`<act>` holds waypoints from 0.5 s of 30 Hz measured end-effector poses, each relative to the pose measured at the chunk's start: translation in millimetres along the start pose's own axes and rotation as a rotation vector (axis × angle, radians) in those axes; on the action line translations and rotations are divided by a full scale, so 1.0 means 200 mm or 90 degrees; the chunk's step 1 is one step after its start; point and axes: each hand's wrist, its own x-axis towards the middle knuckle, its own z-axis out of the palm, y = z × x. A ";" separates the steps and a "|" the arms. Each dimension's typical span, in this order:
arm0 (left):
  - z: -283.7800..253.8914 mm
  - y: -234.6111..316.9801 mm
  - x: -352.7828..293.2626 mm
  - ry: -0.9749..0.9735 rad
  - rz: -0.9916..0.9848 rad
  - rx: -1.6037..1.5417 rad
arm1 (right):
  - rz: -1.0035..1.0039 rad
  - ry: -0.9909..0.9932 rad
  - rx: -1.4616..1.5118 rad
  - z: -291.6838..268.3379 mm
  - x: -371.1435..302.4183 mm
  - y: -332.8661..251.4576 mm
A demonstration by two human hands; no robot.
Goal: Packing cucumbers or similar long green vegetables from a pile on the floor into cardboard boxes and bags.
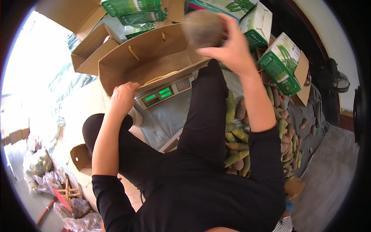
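Observation:
My right hand (235, 52) is raised over the right end of a long cardboard box (160, 63). Its fingers and thumb are wrapped round a large, round, brownish-grey gourd-like vegetable (204, 29), blurred so that I cannot tell its exact kind. My left hand (123, 94) grips the near left corner of the box, its fingertips bent over the rim. Open at the top, the box has yellow cord handles and a bare brown inside where I can see it. It rests on a digital scale (166, 92) with a lit green display.
Elongated green vegetables (237, 147) and brownish-red tubers (288, 133) lie in a heap to my right. Green-and-white cartons (280, 63) stand at the back and right. A smaller open carton (94, 48) is beside the box. A fan (336, 79) stands far right; plastic bags (38, 166) lie left.

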 end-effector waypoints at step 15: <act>0.00 0.03 0.03 -0.027 -0.003 0.020 | 0.221 -0.512 -0.382 1.06 0.11 0.21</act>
